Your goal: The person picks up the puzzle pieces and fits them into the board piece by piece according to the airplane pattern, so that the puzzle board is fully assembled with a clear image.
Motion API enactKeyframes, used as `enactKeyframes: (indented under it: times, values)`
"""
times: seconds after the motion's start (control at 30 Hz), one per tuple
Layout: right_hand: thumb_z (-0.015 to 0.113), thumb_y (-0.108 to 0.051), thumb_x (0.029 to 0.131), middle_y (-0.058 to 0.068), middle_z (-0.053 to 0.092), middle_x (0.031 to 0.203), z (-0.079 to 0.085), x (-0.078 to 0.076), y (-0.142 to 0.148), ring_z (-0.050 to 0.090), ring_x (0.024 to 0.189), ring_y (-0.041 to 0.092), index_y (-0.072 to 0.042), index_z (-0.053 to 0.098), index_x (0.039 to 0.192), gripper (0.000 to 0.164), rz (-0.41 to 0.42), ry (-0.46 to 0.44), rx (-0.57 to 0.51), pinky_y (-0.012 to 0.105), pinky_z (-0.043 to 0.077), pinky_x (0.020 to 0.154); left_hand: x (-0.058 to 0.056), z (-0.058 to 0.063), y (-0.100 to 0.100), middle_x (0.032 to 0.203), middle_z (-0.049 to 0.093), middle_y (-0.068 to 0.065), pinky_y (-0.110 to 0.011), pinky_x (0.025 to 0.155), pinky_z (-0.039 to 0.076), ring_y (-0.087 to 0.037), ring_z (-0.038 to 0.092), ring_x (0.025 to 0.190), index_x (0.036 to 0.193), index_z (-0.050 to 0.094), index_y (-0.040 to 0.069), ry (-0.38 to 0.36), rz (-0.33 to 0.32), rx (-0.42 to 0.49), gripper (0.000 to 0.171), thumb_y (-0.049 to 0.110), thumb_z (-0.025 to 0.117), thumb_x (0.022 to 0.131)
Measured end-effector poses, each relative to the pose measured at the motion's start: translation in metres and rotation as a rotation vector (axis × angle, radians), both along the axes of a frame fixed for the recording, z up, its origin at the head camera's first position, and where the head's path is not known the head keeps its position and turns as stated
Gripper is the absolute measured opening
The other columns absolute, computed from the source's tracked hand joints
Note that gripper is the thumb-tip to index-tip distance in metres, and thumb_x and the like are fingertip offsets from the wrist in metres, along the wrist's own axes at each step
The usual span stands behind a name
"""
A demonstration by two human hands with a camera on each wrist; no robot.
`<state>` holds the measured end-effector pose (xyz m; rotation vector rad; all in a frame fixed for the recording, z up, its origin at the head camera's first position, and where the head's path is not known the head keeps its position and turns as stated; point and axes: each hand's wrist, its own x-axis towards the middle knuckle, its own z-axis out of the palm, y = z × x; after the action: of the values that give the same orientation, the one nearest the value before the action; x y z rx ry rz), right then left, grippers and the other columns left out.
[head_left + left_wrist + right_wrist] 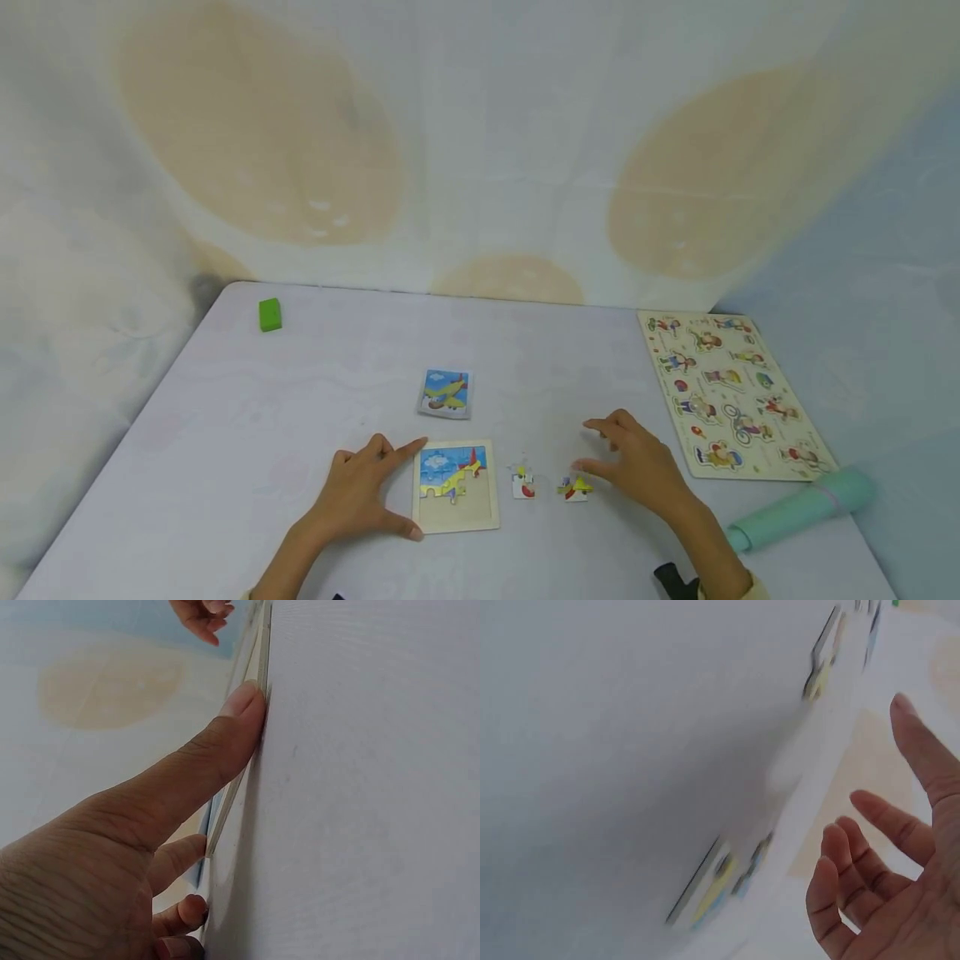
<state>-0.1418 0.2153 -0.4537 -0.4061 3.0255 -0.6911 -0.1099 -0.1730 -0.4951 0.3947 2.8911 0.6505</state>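
Note:
A small wooden puzzle board [459, 527] lies in the middle of the table, its upper part filled with joined sky and airplane pieces. My left hand [367, 492] holds its left side, thumb at the near corner and index finger at the far corner. In the left wrist view the thumb [240, 705] lies against the board's edge. Right of the board sit two small groups of puzzle pieces, a left group [523, 483] and a right group [576, 488]. Beside the right group my right hand [637, 462] hovers with spread fingers, holding nothing.
An airplane picture block [445, 393] lies behind the board. A green block [270, 315] sits at the far left. On the right are a large peg puzzle board [735, 400] and a rolled mint-green mat [802, 507]. A black object [675, 581] is near my right wrist.

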Motion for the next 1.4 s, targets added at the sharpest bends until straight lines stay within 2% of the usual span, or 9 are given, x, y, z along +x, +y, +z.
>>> enactKeyframes:
  times: [0.1,0.23,0.37,0.63,0.8,0.93,1.4]
  values:
    - [0.085,-0.035,0.075,0.003,0.052,0.094,-0.004,-0.005,0.015,0.049,0.079,0.013,-0.007,0.067,0.124,0.059,-0.069,-0.004,0.003,0.022,0.04,0.059,0.0,-0.001,0.0,0.092,0.038,0.01,-0.038,0.079,0.027,-0.01,0.04,0.082,0.146,0.048,0.039,0.002,-0.001,-0.003,0.115,0.072,0.086,0.043]
    - [0.083,-0.035,0.078,0.005,0.05,0.095,-0.01,-0.01,0.032,0.049,0.08,0.015,-0.006,0.064,0.128,0.061,-0.131,-0.085,-0.008,0.026,0.04,0.061,0.001,-0.002,-0.002,0.092,0.038,0.01,-0.038,0.079,0.026,-0.01,0.04,0.08,0.146,0.047,0.039,0.007,0.002,-0.008,0.116,0.074,0.085,0.042]
    - [0.082,-0.033,0.08,0.006,0.05,0.095,-0.017,-0.013,0.045,0.049,0.082,0.018,-0.007,0.064,0.129,0.058,-0.153,-0.141,-0.017,0.029,0.039,0.063,0.001,-0.004,-0.002,0.093,0.038,0.01,-0.038,0.08,0.026,-0.01,0.04,0.081,0.146,0.047,0.041,0.013,0.005,-0.013,0.117,0.076,0.084,0.042]
    - [0.082,-0.028,0.082,0.004,0.047,0.084,-0.031,-0.014,0.057,0.042,0.074,0.015,-0.005,0.066,0.116,0.045,-0.166,-0.089,-0.108,0.026,0.035,0.059,0.001,-0.004,-0.002,0.092,0.038,0.01,-0.038,0.079,0.026,-0.01,0.04,0.081,0.146,0.046,0.042,-0.002,0.006,-0.005,0.116,0.077,0.083,0.042]
    - [0.081,-0.035,0.082,0.005,0.049,0.084,-0.034,-0.015,0.055,0.044,0.075,0.017,-0.002,0.062,0.109,0.047,-0.208,-0.084,-0.105,0.027,0.036,0.062,0.001,-0.003,-0.002,0.091,0.037,0.01,-0.038,0.078,0.026,-0.009,0.04,0.08,0.146,0.047,0.041,0.006,0.004,-0.003,0.116,0.076,0.084,0.042]
    - [0.08,-0.035,0.083,0.005,0.049,0.085,-0.035,-0.014,0.053,0.044,0.075,0.017,-0.002,0.061,0.106,0.044,-0.239,-0.089,-0.083,0.028,0.036,0.063,0.001,-0.003,-0.002,0.091,0.037,0.01,-0.038,0.078,0.026,-0.009,0.039,0.081,0.146,0.047,0.041,0.007,0.003,-0.002,0.116,0.076,0.084,0.042]
    - [0.077,-0.029,0.085,0.01,0.051,0.09,-0.037,-0.011,0.051,0.046,0.079,0.02,0.005,0.059,0.107,0.044,-0.283,-0.103,-0.107,0.03,0.039,0.068,0.0,-0.002,0.0,0.092,0.037,0.01,-0.038,0.079,0.026,-0.01,0.04,0.082,0.146,0.047,0.041,-0.003,0.003,0.002,0.116,0.076,0.084,0.042]
